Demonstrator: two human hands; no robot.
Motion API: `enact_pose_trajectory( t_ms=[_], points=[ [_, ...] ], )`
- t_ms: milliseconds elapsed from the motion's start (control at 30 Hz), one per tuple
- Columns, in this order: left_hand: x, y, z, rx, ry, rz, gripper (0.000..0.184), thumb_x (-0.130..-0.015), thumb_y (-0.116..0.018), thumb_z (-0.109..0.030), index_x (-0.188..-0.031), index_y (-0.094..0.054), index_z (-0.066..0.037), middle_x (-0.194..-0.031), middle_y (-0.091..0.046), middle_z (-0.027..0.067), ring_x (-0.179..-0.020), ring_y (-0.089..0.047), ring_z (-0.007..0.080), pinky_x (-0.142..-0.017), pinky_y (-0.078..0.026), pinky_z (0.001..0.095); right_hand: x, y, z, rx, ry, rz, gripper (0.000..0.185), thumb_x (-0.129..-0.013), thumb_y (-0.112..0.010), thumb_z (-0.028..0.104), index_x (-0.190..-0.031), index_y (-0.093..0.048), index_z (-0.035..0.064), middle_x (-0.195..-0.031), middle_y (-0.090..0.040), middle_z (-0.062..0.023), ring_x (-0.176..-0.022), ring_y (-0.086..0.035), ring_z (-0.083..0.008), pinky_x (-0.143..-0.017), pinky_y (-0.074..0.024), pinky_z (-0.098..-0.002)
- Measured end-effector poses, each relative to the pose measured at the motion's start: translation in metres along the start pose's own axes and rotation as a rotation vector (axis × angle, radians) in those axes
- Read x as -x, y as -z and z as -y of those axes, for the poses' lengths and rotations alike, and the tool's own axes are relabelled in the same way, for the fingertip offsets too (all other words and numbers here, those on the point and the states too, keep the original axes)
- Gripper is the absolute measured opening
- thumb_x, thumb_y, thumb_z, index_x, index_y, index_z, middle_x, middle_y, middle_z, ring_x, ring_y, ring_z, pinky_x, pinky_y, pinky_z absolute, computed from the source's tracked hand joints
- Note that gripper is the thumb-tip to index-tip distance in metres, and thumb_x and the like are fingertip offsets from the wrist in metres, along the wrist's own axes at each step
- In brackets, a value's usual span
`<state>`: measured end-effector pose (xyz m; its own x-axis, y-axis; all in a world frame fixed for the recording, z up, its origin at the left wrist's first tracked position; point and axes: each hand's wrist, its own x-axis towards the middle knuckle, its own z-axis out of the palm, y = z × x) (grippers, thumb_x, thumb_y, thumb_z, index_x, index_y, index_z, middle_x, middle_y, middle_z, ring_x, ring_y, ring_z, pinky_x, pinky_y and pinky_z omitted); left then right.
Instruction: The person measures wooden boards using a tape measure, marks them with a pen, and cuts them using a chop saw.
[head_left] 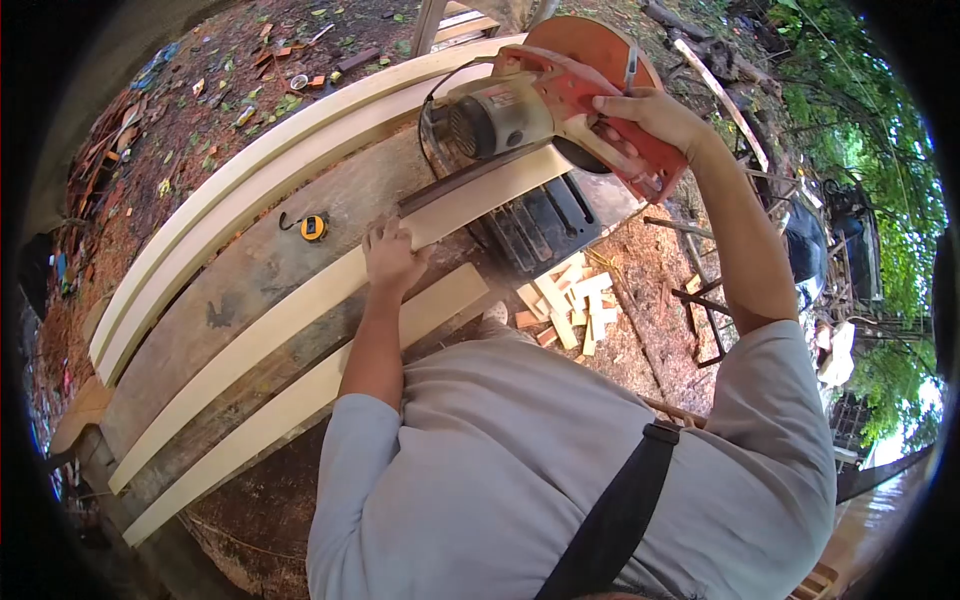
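Observation:
My left hand (393, 256) is on a long pale wooden board (290, 305), its fingers bent over the board's far edge. The board runs onto the black base (545, 225) of a chop saw and lies along a dark fence (470, 178). My right hand (655, 118) is closed round the handle of the red chop saw (590, 75), whose grey motor (500, 115) faces left. The saw head stands over the board's right end; whether the blade touches the wood is hidden. A second board (330, 385) lies nearer my body.
Two long boards (240, 135) lie along the workbench's far side. A yellow tape measure (314, 228) rests on the worn workbench (225, 290). Short wood offcuts (570, 305) are heaped on the ground at right, near dark metal legs (705, 310). Litter covers the ground beyond.

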<state>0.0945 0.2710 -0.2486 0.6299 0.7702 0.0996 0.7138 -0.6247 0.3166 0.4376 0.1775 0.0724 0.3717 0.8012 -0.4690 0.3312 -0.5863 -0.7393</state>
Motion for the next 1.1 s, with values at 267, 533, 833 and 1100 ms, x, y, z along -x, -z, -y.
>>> enact_pose_trajectory(
  t_ms=[267, 533, 833, 1100],
  points=[
    [-0.001, 0.001, -0.002, 0.024, 0.007, 0.012, 0.048, -0.079, -0.072, -0.046, -0.102, -0.073, -0.004, -0.136, -0.054, 0.0137, -0.129, -0.045, 0.0394, -0.11, -0.033, 0.0539, 0.004, -0.005, -0.018, 0.003, 0.027, -0.015, 0.037, -0.091, -0.068, 0.039, -0.1, -0.065, 0.0029, -0.075, -0.062, -0.0019, -0.059, -0.058, -0.0113, -0.053, -0.0478, -0.0253],
    [-0.002, 0.001, -0.001, 0.009, -0.015, -0.02, 0.046, -0.078, -0.073, -0.044, -0.1, -0.073, -0.003, -0.134, -0.056, 0.0123, -0.128, -0.046, 0.0378, -0.109, -0.034, 0.0524, 0.006, -0.012, -0.033, -0.034, 0.059, -0.001, 0.033, -0.092, -0.067, 0.036, -0.097, -0.064, 0.0035, -0.074, -0.062, -0.001, -0.059, -0.058, -0.0102, -0.054, -0.0468, -0.0265],
    [0.002, 0.001, -0.002, 0.035, 0.013, -0.065, 0.048, -0.074, -0.077, -0.042, -0.101, -0.073, -0.002, -0.135, -0.055, 0.0131, -0.13, -0.044, 0.0393, -0.111, -0.031, 0.0538, 0.013, -0.021, -0.061, -0.08, 0.061, -0.005, 0.034, -0.092, -0.068, 0.032, -0.108, -0.066, 0.0017, -0.087, -0.065, -0.002, -0.078, -0.059, -0.0092, -0.071, -0.0475, -0.0244],
    [0.002, 0.021, 0.003, 0.119, 0.063, 0.032, 0.065, -0.068, -0.081, -0.04, -0.118, -0.065, -0.001, -0.135, -0.056, 0.015, -0.127, -0.048, 0.0386, -0.11, -0.034, 0.0512, 0.019, 0.001, -0.016, 0.53, 0.289, -0.09, 0.046, -0.08, -0.074, 0.023, -0.118, -0.064, -0.0005, -0.097, -0.07, -0.0145, -0.087, -0.064, -0.0182, -0.081, -0.0501, -0.0312]
  ],
)
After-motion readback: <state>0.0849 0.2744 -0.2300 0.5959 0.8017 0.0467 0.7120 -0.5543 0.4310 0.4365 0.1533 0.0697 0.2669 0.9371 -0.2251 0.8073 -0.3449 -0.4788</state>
